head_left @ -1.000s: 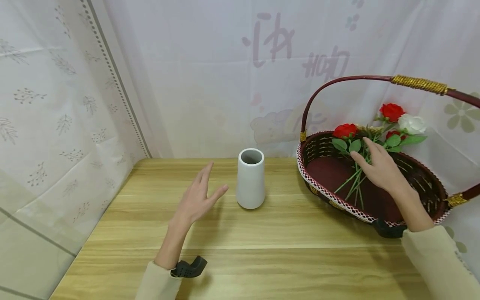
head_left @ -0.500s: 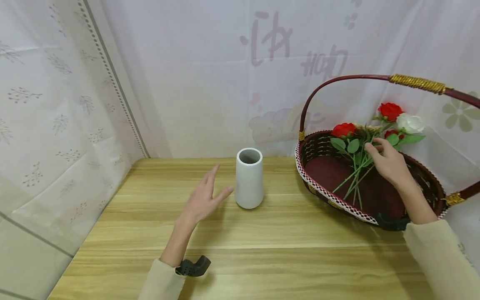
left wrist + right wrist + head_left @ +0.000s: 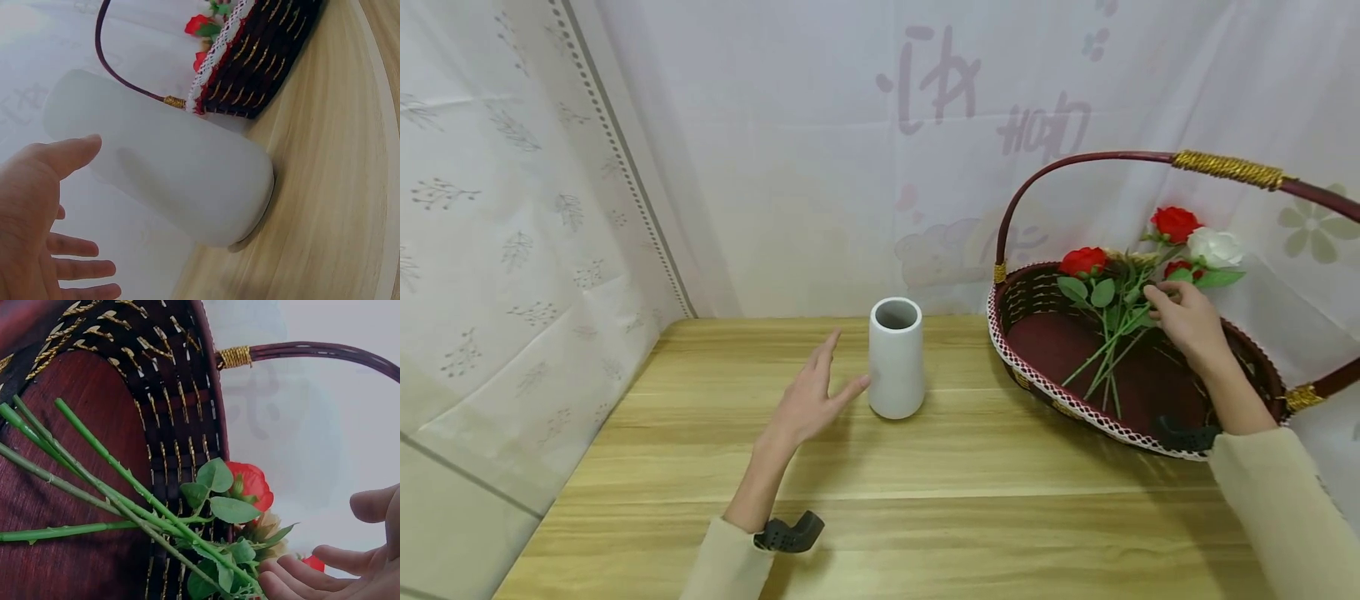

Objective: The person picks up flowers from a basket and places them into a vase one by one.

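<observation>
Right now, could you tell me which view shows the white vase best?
The head view: the white vase stands whole, its open mouth visible. The left wrist view shows only its side, close and tilted; the right wrist view shows none of it.

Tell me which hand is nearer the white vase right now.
Left. The left hand is open right beside the white vase, thumb almost touching its side. The right hand is off in the basket, at the flower stems.

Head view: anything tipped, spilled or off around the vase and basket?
Nothing stands out. The white vase stands upright on the table, the left hand open beside it. The flowers lie in the basket, stems in, blooms over its far rim, at the right hand.
</observation>
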Motion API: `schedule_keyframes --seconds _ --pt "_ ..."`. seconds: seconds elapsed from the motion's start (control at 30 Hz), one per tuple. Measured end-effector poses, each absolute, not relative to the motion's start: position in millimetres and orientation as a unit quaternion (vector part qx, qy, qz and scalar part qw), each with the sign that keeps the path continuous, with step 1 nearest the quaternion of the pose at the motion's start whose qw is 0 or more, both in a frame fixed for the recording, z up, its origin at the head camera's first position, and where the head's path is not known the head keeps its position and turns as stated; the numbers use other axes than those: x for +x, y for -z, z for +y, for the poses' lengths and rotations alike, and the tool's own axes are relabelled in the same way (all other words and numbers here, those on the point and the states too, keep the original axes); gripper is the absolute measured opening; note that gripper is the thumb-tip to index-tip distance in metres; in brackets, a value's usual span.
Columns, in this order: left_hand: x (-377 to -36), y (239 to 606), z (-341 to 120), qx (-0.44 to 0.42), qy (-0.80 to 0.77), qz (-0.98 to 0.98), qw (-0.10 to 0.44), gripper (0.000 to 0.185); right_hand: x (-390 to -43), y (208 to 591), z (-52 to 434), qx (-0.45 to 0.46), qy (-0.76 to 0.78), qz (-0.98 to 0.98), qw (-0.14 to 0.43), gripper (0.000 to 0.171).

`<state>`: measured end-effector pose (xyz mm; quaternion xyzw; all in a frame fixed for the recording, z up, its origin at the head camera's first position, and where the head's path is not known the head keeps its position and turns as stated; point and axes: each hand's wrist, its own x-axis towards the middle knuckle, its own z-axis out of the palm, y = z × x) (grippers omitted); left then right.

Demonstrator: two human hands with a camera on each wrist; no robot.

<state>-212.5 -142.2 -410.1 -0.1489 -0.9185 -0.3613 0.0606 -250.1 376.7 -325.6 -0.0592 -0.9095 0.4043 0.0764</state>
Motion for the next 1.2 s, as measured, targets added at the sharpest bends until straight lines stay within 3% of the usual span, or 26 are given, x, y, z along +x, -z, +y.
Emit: schedule_keyframes --seconds 0.7,1.2 --pt "-223.9 421.4 -133.2 -0.168 0.425 -0.888 0.050 0.096 -271.6 342.6 393.8 -0.121 -0.511 -0.851 0.032 0.077" --pt "-230.6 425.8 -125.2 -0.172 0.439 -0.881 0.044 0.098 -283.8 352.9 399.2 -0.157 -0.518 -0.841 0.021 0.058"
